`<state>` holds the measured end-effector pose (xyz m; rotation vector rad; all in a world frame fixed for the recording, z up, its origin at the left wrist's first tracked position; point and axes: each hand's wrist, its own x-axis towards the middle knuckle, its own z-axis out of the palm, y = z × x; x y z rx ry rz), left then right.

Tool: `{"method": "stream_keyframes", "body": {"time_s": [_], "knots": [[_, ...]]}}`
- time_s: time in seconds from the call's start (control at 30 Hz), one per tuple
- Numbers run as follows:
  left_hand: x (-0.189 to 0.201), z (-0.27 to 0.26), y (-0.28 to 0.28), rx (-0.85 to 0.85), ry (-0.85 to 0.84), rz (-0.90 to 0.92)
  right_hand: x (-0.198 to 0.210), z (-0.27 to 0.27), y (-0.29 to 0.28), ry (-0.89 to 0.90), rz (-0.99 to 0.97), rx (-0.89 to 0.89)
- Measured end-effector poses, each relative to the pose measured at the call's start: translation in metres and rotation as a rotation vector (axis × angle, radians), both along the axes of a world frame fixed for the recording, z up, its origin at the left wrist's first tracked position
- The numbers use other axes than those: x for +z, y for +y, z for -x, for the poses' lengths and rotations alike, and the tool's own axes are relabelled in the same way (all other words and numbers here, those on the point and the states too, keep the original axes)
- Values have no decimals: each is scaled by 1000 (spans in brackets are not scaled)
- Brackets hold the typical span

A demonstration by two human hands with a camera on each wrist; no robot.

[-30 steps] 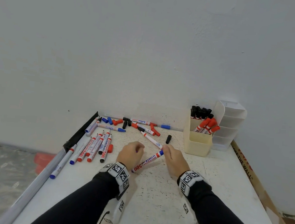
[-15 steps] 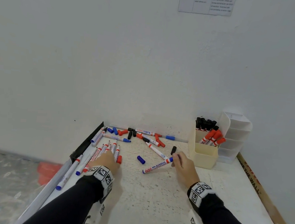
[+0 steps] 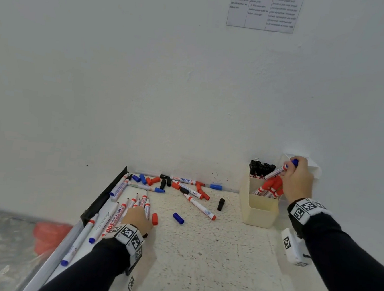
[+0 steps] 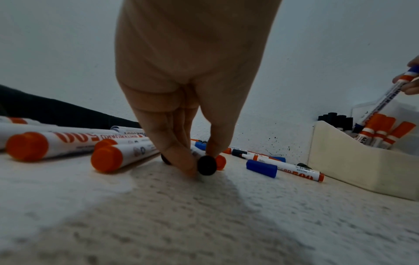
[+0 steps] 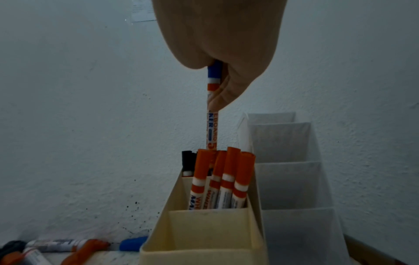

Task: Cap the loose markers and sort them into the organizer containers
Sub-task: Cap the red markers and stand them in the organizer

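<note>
Blue-capped white marker (image 5: 212,111) pinched by right hand (image 3: 297,177) fingers | lower upright into cream plastic organizer (image 3: 259,211) | left hand (image 4: 192,89) fingers pinch black-ended marker (image 4: 206,167) on tabletop (image 3: 212,251)

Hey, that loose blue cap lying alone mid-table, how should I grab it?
Pinch the blue cap across its long sides, coming down from above. It lies on its side on the table, apart from the other pieces, so fingertips should fit either side.

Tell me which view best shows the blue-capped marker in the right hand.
The right wrist view: the blue-capped marker hangs centred, pinched by the right hand above the cream organizer. The head view shows it small and tilted; the left wrist view catches it at the frame's edge.
</note>
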<state>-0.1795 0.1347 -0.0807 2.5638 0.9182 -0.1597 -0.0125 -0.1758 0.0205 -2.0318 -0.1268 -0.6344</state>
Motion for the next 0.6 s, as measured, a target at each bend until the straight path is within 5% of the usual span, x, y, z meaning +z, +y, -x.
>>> {"method": "stream_keyframes", "body": {"time_s": [0.3, 0.6], "knots": [[-3, -1, 6, 46, -22, 130, -12, 13, 10, -123, 64, 197], [2, 8, 9, 73, -161, 284, -70, 24, 7, 112, 445, 274]]}}
